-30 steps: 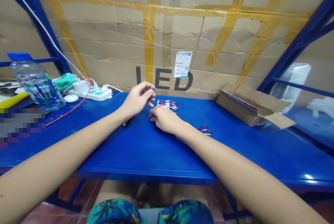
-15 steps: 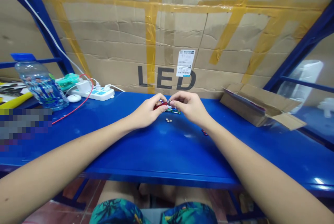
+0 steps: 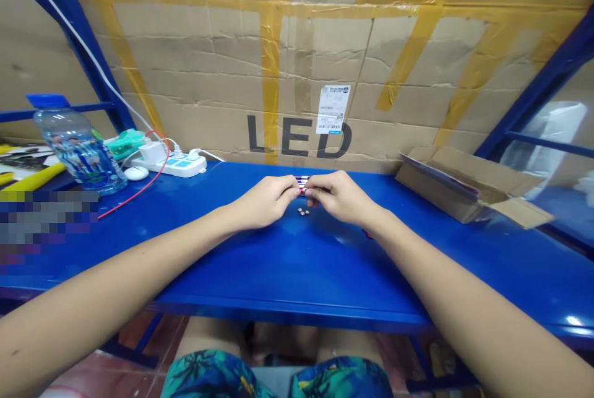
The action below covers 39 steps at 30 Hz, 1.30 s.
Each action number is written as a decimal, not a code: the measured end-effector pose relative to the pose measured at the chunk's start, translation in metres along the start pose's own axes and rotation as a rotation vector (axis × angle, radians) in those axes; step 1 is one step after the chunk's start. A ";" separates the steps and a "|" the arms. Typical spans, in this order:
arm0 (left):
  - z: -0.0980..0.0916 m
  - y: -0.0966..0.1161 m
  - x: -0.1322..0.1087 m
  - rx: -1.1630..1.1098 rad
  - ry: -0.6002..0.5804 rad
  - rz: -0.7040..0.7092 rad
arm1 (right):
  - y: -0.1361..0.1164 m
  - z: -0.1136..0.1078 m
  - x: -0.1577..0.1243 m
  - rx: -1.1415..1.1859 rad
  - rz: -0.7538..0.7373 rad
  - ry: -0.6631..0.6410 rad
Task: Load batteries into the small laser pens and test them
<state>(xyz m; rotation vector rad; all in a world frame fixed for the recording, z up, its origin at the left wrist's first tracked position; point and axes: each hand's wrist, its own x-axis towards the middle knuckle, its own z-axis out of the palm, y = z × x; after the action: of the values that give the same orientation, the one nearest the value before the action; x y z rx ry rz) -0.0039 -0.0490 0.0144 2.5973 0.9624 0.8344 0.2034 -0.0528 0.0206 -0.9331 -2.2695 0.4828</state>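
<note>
Both my hands meet over the middle of the blue table [image 3: 278, 262]. My left hand [image 3: 266, 201] and my right hand [image 3: 338, 197] have their fingers closed in a pinch on one small red pen-like tube [image 3: 302, 189] held between them. Two small silver button cells [image 3: 303, 212] lie on the table just under my fingertips. Behind my hands a few more coloured tubes [image 3: 301, 179] lie in a row, mostly hidden.
A small open cardboard box [image 3: 468, 190] sits at the right. At the left stand a water bottle [image 3: 81, 150], a white power strip [image 3: 169, 164] with a red wire, and a white mouse [image 3: 136, 173]. A taped cardboard wall marked LED [image 3: 297, 76] backs the table.
My left hand has picked the red tube up from the table. Both hands have come together on it, and small silver cells now lie beneath them.
</note>
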 end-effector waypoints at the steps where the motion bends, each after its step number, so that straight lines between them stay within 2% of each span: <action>1: 0.001 0.000 0.000 0.026 -0.009 0.024 | 0.000 0.000 -0.001 -0.011 -0.008 -0.021; 4: 0.002 0.000 -0.002 0.116 -0.009 0.089 | 0.000 0.000 -0.001 0.040 0.039 -0.052; 10: 0.003 0.003 -0.005 0.235 0.007 0.193 | -0.001 0.001 0.001 0.341 0.206 -0.115; 15: 0.007 0.010 -0.006 0.228 -0.004 0.275 | 0.002 -0.004 0.002 0.531 0.316 -0.153; 17: 0.008 0.015 -0.006 0.202 -0.001 0.240 | 0.003 -0.006 0.002 0.487 0.313 -0.168; 22: 0.016 0.020 -0.002 0.260 -0.009 -0.100 | 0.008 -0.006 0.002 0.239 0.180 -0.172; 27: 0.020 0.016 0.000 0.254 -0.127 -0.163 | 0.013 -0.002 0.002 0.186 0.159 -0.241; 31: 0.017 0.018 -0.002 0.245 -0.087 -0.102 | 0.016 -0.001 0.002 0.284 0.185 -0.222; 39: 0.016 0.015 -0.005 0.398 -0.056 0.068 | 0.015 -0.001 0.003 0.527 0.267 -0.193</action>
<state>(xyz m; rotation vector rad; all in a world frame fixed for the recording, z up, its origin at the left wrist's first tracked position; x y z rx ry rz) 0.0106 -0.0638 0.0053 2.9839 1.1278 0.6334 0.2095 -0.0402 0.0147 -0.9397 -2.0208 1.2638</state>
